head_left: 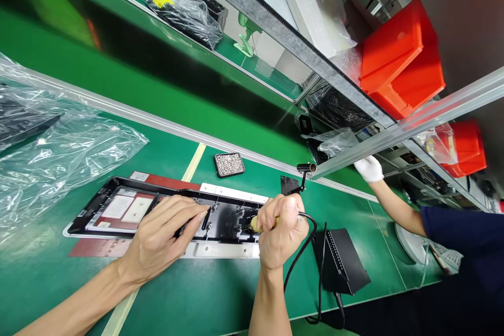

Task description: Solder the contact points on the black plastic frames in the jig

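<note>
A long black plastic housing [226,220] with a pale rim lies open side up, posts and ribs showing inside. My right hand [281,226] is wrapped round a corded electric screwdriver [254,224] with a yellowish body, its front pointing into the right part of the housing. Its black cord [311,236] loops away to the right. Across the middle of the housing lies my left hand [165,231], thumb and fingertips drawn together over the inside; whatever they pinch is hidden. White strips [224,250] run along the housing's long sides, with a reddish board [98,248] beneath its left end.
A small black tray of screws [229,164] stands behind the housing. Clear plastic wrap [79,152] covers the left side. A black box [342,262] and a small stand [306,169] are at right. Beyond, a co-worker's white-gloved hand [369,169] reaches in below red bins [401,52].
</note>
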`<state>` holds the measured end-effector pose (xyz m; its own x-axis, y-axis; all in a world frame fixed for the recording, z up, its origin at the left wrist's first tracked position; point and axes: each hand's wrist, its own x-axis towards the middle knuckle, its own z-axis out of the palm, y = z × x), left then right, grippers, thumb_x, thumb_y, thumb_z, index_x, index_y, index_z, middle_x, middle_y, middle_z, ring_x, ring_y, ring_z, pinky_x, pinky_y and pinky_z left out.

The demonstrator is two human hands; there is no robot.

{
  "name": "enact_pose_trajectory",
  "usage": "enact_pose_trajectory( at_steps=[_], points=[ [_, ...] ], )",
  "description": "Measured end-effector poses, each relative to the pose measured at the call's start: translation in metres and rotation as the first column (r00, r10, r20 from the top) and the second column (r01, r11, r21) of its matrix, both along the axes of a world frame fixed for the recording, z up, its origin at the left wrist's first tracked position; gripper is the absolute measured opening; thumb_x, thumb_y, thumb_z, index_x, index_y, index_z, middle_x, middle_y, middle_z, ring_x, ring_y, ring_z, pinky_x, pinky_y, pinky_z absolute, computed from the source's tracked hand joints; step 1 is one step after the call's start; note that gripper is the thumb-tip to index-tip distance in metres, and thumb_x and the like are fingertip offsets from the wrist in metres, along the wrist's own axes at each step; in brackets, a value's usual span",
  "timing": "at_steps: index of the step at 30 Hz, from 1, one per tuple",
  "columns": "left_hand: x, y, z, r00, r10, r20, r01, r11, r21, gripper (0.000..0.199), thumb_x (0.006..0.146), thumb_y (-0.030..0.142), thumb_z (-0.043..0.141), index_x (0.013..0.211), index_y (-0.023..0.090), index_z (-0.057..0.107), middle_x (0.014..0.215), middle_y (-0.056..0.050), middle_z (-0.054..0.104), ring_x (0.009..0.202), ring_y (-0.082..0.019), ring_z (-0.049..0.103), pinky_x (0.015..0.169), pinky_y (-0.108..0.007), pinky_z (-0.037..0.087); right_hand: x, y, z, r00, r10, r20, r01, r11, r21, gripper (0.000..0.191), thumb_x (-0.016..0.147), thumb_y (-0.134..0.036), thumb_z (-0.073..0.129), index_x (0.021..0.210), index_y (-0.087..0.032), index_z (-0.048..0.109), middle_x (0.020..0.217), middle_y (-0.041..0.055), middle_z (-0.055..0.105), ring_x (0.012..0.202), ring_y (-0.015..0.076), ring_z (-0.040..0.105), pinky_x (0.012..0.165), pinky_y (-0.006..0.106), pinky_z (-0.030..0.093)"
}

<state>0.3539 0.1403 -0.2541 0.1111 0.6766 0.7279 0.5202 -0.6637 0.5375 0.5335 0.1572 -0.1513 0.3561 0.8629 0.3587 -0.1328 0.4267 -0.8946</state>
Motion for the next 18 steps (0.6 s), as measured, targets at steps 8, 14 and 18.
enact_pose_trajectory(
  at_steps=[8, 14, 18],
  points=[
    [-0.0001, -0.0002, -0.0006, 1.000, 0.001, 0.029, 0.000, 0.999, -0.040, 0.030, 0.090, 0.004, 0.069, 0.116, 0.020, 0.071, 0.098, -0.006, 0.076, 0.090, -0.022, 0.070, 0.085, -0.040, 0.055, 0.0016, -0.0020, -0.0016, 1.000, -0.023, 0.020, 0.023, 1.000, -0.010, 0.048, 0.105, -0.041, 0.057, 0.065, -0.022, 0.037, 0.050, -0.0096, 0.034, 0.041, 0.0056, 0.030, 0.038, 0.018, 0.031],
    [0.0001, -0.0004, 0.0005, 1.000, 0.000, 0.012, 0.000, 1.000, -0.001, 0.035, 0.086, -0.001, 0.070, 0.116, 0.017, 0.069, 0.097, -0.007, 0.076, 0.091, -0.022, 0.069, 0.085, -0.040, 0.055, 0.0004, -0.0030, 0.0003, 0.999, -0.022, 0.030, 0.023, 0.999, -0.032, 0.046, 0.103, -0.043, 0.056, 0.065, -0.025, 0.038, 0.050, -0.0082, 0.032, 0.041, 0.0086, 0.028, 0.035, 0.023, 0.027],
    [0.0005, -0.0004, 0.0012, 1.000, 0.013, 0.017, -0.013, 1.000, 0.008, 0.035, 0.087, -0.001, 0.070, 0.116, 0.019, 0.069, 0.096, -0.006, 0.076, 0.089, -0.022, 0.069, 0.083, -0.040, 0.056, -0.0014, -0.0056, 0.0026, 1.000, -0.020, 0.021, 0.021, 0.997, -0.070, 0.045, 0.104, -0.043, 0.054, 0.064, -0.026, 0.040, 0.051, -0.0060, 0.031, 0.042, 0.0108, 0.028, 0.036, 0.027, 0.025]
  ],
)
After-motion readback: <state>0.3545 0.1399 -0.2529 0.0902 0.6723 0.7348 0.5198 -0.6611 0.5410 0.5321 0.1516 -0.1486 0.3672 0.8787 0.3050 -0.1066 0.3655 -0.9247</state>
